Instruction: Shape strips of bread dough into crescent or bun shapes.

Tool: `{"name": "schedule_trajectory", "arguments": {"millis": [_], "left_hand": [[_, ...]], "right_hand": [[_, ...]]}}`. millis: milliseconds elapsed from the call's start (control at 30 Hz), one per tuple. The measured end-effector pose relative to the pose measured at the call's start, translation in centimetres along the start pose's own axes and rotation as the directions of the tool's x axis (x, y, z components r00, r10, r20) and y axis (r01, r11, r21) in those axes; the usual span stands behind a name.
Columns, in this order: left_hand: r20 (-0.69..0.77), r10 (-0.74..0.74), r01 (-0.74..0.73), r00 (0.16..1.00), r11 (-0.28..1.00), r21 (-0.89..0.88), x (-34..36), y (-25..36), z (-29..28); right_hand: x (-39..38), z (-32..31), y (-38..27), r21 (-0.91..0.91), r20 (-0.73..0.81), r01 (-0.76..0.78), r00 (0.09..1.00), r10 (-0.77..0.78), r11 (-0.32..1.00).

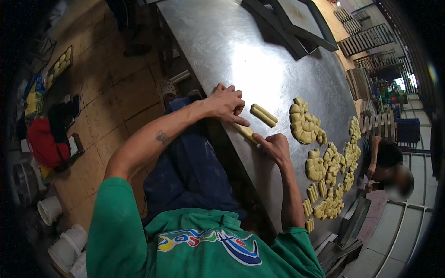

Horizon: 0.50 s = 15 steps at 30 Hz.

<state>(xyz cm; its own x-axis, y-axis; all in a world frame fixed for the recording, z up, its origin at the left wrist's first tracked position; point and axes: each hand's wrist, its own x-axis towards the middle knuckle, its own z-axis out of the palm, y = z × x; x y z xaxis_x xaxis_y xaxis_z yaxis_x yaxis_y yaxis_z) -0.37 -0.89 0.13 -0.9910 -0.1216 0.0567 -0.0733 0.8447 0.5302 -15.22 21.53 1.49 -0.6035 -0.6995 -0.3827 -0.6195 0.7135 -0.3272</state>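
On the near edge of the steel table (208, 55), my left hand (226, 104) has curled fingers, with its thumb on a pale yellow dough strip (244, 131). My right hand (273, 147) holds the strip's lower end, thumb pressed along it and fingers bent. The strip is partly hidden by both hands. Just beyond it lies a grooved dough piece (263, 116). To the right sit a curved cluster of segmented dough (302, 121), irregular dough clusters (331, 162) and several short grooved pieces (311, 194).
Dark rectangular frames (310, 30) rest at the table's far end. A co-worker (387, 157) is at the right side, another person's legs (130, 28) stand upper left. A red bag (46, 141), white buckets (48, 208) and a tray of dough (60, 65) are on the left.
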Motion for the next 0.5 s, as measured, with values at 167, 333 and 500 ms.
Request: {"name": "schedule_trajectory", "arguments": {"millis": [167, 333, 500], "left_hand": [[-0.056, 0.028, -0.027, 0.998, 0.999, 0.020, 1.3, -0.5, 0.2], [0.047, -0.051, 0.050, 0.998, 0.998, 0.024, 0.9, -0.1, 0.0], [0.007, -0.046, 0.046, 0.999, 0.998, 0.049, 1.2, 0.1, 0.2]], "right_hand": [[1.2, -0.2, -0.3, -0.139, -0.092, -0.009, 0.996, -0.004, 0.990], [0.8, -0.1, -2.4, -0.141, -0.097, -0.027, 0.995, 0.014, 0.990], [1.1, -1.4, -3.2, -0.129, -0.026, -0.102, 0.995, 0.100, 0.986]]}}
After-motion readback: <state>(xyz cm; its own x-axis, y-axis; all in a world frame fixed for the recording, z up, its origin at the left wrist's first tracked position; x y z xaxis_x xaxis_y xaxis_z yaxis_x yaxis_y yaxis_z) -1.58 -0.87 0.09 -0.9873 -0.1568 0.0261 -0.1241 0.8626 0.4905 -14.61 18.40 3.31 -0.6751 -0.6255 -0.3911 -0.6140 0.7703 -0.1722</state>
